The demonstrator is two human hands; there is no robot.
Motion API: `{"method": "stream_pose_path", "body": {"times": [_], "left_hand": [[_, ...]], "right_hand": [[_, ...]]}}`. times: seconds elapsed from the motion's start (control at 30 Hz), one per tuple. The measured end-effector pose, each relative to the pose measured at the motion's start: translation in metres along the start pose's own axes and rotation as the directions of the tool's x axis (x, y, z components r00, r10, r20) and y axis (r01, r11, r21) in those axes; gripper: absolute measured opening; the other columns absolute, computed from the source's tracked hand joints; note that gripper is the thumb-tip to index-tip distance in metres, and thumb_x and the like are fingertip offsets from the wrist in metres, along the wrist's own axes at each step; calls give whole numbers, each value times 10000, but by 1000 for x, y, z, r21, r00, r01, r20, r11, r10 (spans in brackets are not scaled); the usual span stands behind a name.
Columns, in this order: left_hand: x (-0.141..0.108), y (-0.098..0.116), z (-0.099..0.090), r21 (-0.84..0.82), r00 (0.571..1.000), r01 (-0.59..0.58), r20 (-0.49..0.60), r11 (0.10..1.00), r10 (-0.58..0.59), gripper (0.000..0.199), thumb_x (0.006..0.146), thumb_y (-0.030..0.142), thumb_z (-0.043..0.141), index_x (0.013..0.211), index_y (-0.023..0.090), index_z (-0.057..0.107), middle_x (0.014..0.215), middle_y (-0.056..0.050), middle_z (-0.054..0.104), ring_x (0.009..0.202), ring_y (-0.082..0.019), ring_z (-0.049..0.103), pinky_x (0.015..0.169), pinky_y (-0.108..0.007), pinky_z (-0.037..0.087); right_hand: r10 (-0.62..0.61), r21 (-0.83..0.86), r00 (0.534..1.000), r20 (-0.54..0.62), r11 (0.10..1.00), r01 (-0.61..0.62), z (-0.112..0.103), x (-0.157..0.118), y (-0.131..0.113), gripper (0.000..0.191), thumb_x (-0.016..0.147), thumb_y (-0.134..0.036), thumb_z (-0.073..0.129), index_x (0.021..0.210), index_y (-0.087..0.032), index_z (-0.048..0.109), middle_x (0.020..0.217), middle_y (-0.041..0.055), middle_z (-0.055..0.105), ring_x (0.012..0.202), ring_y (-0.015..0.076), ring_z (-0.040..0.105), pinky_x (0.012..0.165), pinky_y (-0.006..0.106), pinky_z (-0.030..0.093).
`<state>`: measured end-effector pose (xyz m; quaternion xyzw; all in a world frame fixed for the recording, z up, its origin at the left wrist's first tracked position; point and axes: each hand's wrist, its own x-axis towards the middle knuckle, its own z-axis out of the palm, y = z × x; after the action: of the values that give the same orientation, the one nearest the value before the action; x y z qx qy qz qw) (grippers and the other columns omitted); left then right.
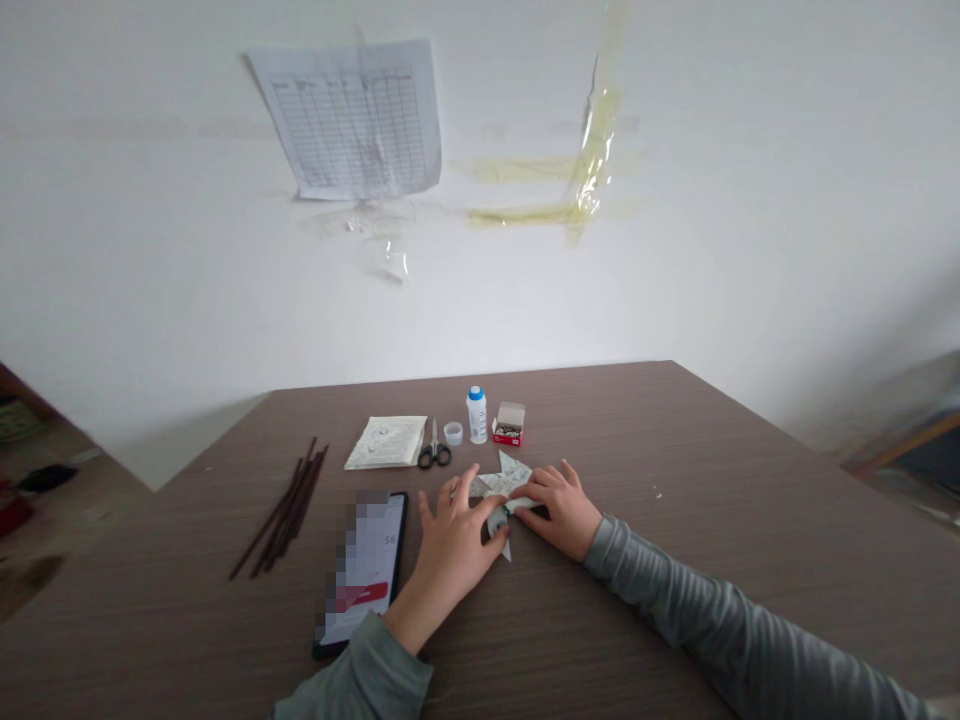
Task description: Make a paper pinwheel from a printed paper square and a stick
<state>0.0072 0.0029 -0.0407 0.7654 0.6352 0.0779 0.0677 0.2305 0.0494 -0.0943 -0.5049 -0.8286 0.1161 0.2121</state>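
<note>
A piece of folded white paper (504, 487) with pointed corners lies at the middle of the wooden-look table (637, 590). My left hand (451, 540) presses its fingertips onto the paper's near side, and my right hand (559, 510) pinches it from the right. Part of the fold is hidden by my fingers. A black smartphone (367, 570) lies just left of my left hand, its screen partly blurred. Black-handled scissors (434, 450) lie just beyond my left fingers.
Beyond my hands stand a white glue bottle (476, 415), a small clear cup (453, 433) and an open red box (508, 425) of small metal items. A paper packet (386, 442) and dark thin sticks (281, 510) lie to the left. A wall stands behind the table.
</note>
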Motion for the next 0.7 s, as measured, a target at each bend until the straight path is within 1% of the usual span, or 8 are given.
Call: {"method": "stream_pose_path", "body": {"times": [0.1, 0.2, 0.33, 0.5, 0.6, 0.7], "left_hand": [[0, -1, 1, -2, 1000, -5, 2, 1000, 5, 478, 1137, 287, 878, 1572, 465, 963, 2041, -83, 618, 1836, -534, 608, 1517, -966, 405], [1, -2, 2, -1, 1000, -10, -4, 1000, 10, 486, 1134, 284, 863, 1575, 462, 963, 2035, -87, 626, 1829, -537, 616, 1506, -974, 418], [0, -1, 0, -11, 1000, -5, -10, 1000, 5, 490, 1114, 277, 896, 1557, 470, 972, 2028, -87, 637, 1821, -549, 629, 1500, -973, 430], [-1, 1, -3, -30, 1000, 1, -4, 1000, -1, 489, 1131, 245, 869, 1566, 441, 972, 2034, -109, 627, 1835, -552, 614, 1512, -980, 391], [-1, 0, -2, -40, 1000, 4, -18, 999, -5, 472, 1115, 256, 891, 1536, 450, 984, 2007, -99, 661, 1812, -556, 628, 1515, -964, 400], [0, -1, 0, -41, 1000, 5, -16, 999, -6, 474, 1116, 273, 878, 1545, 450, 977, 2001, -97, 662, 1802, -546, 627, 1513, -959, 414]], "right_hand": [[6, -14, 1000, 3, 1000, -6, -2, 0, -2, 260, 1178, -367, 844, 1377, -429, 1000, 1296, 75, 920, 1368, 400, 846, 1502, 861, 452], [21, -38, 999, 43, 999, -19, -7, 0, -7, 309, 1205, -368, 815, 1441, -443, 999, 1308, 82, 915, 1384, 385, 835, 1521, 861, 426], [49, -50, 995, 89, 998, -45, -14, 0, -15, 347, 1231, -369, 787, 1512, -417, 985, 1361, 111, 908, 1431, 381, 815, 1543, 870, 386], [33, -43, 996, 84, 999, -29, -13, 0, -14, 343, 1233, -368, 790, 1513, -404, 985, 1385, 119, 923, 1430, 399, 824, 1539, 884, 383], [19, -28, 998, 57, 999, -18, -10, -1, -9, 317, 1228, -386, 788, 1470, -409, 991, 1366, 106, 924, 1411, 397, 828, 1535, 885, 391], [27, -13, 998, 52, 1000, -27, -9, -1, -8, 284, 1209, -382, 818, 1421, -426, 1001, 1353, 96, 924, 1407, 406, 832, 1539, 872, 395]]}}
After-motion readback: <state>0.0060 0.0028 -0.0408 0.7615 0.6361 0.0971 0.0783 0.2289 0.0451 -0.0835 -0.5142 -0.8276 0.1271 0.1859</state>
